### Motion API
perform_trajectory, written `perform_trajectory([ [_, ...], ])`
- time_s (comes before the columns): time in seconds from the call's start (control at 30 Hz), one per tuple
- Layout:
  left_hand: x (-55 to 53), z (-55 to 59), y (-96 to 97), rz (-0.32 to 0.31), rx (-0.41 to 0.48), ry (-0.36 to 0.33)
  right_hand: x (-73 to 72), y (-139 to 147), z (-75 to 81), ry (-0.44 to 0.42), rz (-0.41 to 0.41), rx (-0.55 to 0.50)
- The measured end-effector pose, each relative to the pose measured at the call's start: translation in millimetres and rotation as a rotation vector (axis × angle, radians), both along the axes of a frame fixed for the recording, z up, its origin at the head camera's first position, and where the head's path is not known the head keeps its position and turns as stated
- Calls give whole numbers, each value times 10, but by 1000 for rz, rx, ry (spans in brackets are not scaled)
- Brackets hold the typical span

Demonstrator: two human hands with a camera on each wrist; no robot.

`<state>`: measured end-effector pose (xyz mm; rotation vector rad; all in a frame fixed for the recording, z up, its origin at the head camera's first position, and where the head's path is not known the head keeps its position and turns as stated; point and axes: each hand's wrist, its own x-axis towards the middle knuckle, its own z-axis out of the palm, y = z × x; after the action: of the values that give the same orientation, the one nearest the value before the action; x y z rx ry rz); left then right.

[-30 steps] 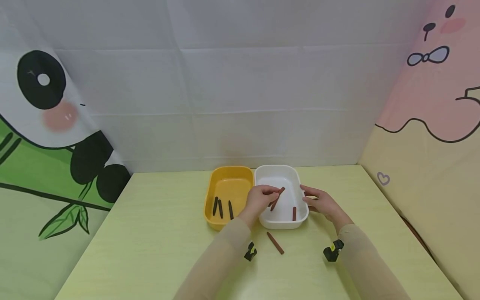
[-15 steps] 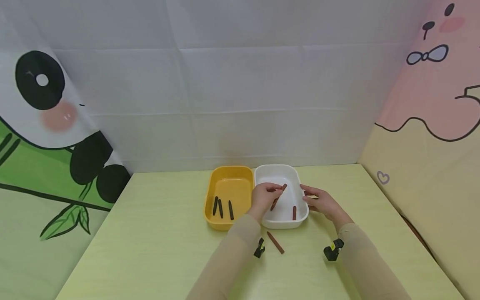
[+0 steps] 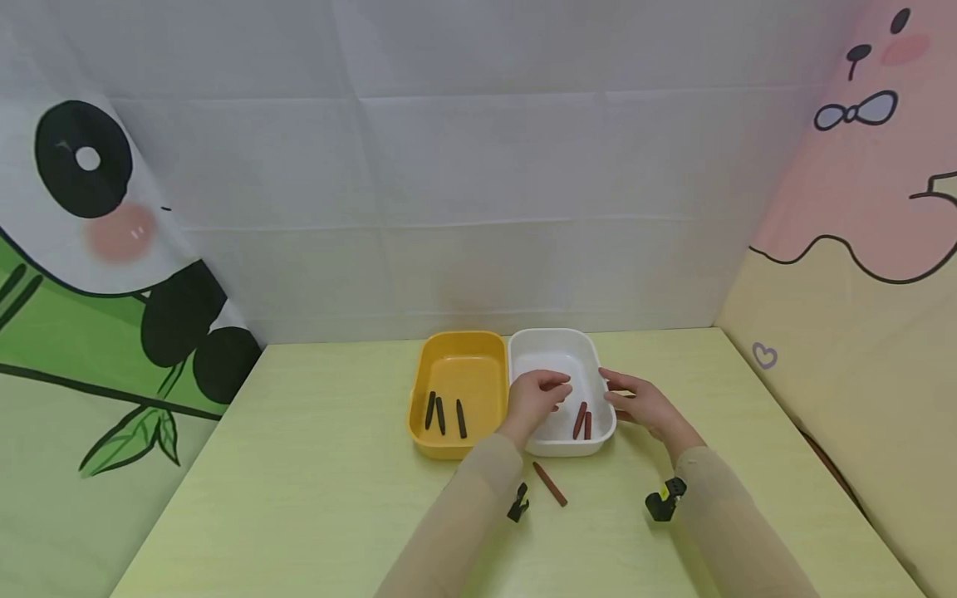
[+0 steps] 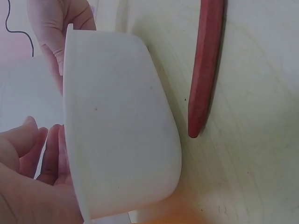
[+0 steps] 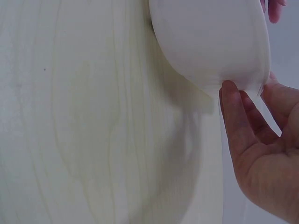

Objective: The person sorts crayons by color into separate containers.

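Observation:
My left hand [image 3: 534, 405] hovers over the left part of the white tray [image 3: 562, 353], fingers loosely bent with nothing between them. In the left wrist view its thumb and fingertips stand apart behind the tray wall [image 4: 119, 112]. Two reddish-brown crayons [image 3: 579, 420] lie side by side in the tray's near right corner. At the tray's right side, my right hand [image 3: 641, 403] holds the rim. The right wrist view shows fingers [image 5: 233, 112] against the outer wall and the thumb at the rim. Another reddish-brown crayon [image 3: 549, 483] lies on the table just in front of the tray.
A yellow tray [image 3: 465, 342] stands directly left of the white one, with three black crayons [image 3: 441, 415] inside. Both sit on a pale yellow-green table [image 3: 321, 465]. A white cloth wall [image 3: 478, 166] rises behind, with printed cartoon panels at both sides.
My left hand has let go of a reddish-brown crayon, which now lies beside the other one in the white tray. The right hand has stayed at the rim.

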<state>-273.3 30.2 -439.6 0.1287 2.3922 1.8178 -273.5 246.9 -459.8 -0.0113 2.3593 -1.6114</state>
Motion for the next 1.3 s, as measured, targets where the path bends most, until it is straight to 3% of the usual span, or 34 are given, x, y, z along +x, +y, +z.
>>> perform_trajectory([
  [0.27, 76, 23, -64, -55, -13, 36, 5, -1, 0, -9, -3, 1],
  [0.53, 205, 35, -117, -111, 102, 53, -6, 7, -15, -10, -1, -7],
  [0.7, 301, 36, -133, -178, 133, 85, -10, 13, -28, 0, 2, -11],
  [0.87, 390, 36, -144, -246, 131, 141, -9, 17, -36, 14, 22, -29],
  [1.1, 523, 28, -202, -339, 133, 141, -5, 29, -31, 20, 14, -35],
  [1.3, 629, 43, -262, -399, 70, 167, -11, 33, -45, 29, 19, -38],
])
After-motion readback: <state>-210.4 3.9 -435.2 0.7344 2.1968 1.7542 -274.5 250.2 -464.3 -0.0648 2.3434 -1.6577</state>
